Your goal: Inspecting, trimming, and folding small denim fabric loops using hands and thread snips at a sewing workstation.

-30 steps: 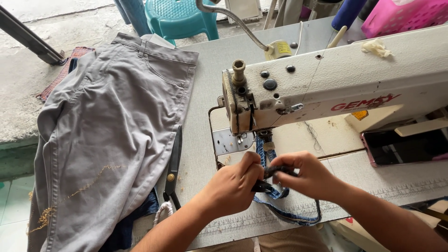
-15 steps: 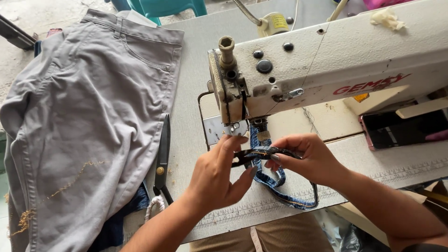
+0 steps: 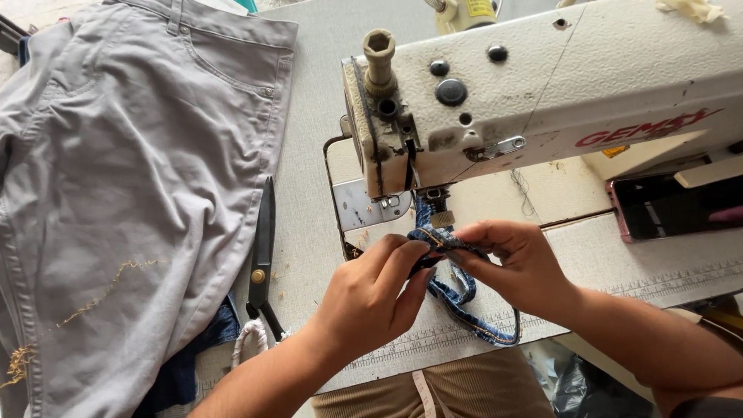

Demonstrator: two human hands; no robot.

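Observation:
A narrow blue denim strip with yellow stitching runs from under the needle of the cream sewing machine down toward the table's front edge. My left hand pinches the strip's folded end just in front of the presser foot. My right hand grips the same fold from the right, fingertips meeting the left hand's. The needle itself is hidden behind the fold and my fingers.
Grey trousers lie spread over the table's left half, with dark blue cloth beneath them. Black scissors lie beside the trousers. A phone rests at the right under the machine arm. The grey table extends behind.
The view has moved closer and lower over the machine. Both hands have lifted the strip's fold up nearer the presser foot and closed tighter on it.

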